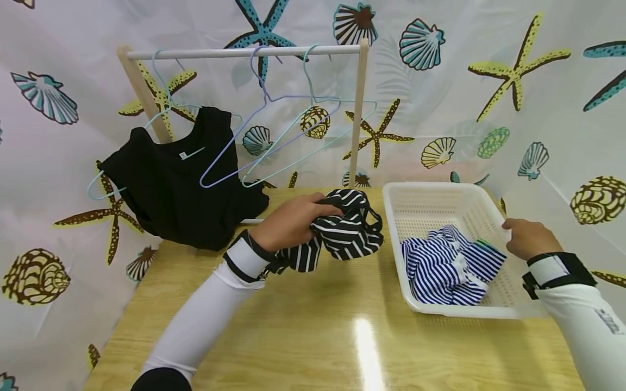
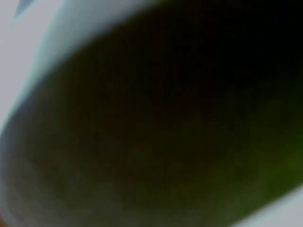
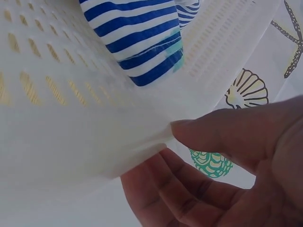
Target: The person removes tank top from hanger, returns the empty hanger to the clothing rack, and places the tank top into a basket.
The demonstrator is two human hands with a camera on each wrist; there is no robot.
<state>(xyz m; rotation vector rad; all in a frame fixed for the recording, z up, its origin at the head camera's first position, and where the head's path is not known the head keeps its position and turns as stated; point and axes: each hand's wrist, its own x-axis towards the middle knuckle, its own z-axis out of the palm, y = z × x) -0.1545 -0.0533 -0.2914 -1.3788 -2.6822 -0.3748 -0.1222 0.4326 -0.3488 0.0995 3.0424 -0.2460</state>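
Observation:
A bunched black-and-white striped garment (image 1: 349,233) hangs above the table in the grip of my left hand (image 1: 290,222), its fingers curled into the cloth. The left wrist view is dark and blurred, so nothing can be made out there. At the right, my right hand (image 1: 530,239) pinches the rim of a white plastic basket (image 1: 464,311). In the right wrist view, the thumb of my right hand (image 3: 218,161) lies on top of the basket rim and the fingers are underneath. Inside the basket lies a crumpled blue-and-white striped garment (image 1: 440,271).
A rack with a white bar (image 1: 205,54) and wooden posts stands at the back left. A black sleeveless top (image 1: 181,184) hangs on a light blue hanger. A purple hanger (image 1: 266,98) and a teal hanger (image 1: 308,70) hang beside it. Everything stands on a wooden table (image 1: 303,336).

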